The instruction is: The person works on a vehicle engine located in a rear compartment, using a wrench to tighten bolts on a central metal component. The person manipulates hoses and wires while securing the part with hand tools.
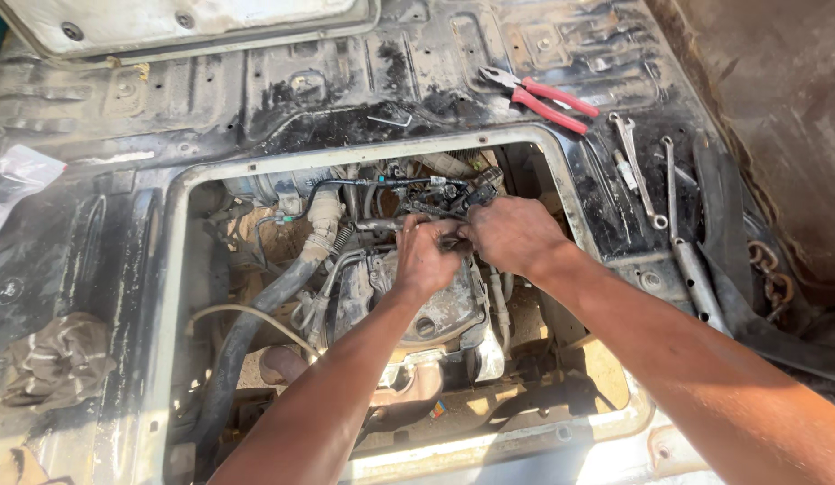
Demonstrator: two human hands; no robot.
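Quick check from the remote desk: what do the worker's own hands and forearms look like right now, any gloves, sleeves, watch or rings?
Both are bare. The left hand and right hand wear no gloves, and both forearms are uncovered right to the frame edge, so no sleeves show. No watch, wristband or ring is visible. The fingers and knuckles carry dark grease smudges, heaviest around the fingertips; the fingertips themselves are partly hidden.

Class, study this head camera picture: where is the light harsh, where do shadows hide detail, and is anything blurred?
Head view: hard sunlight washes out the pale frame edge at the bottom; deep shadow hides the engine bay at lower left; both hands and the red pliers look sharp, with no clear motion blur.
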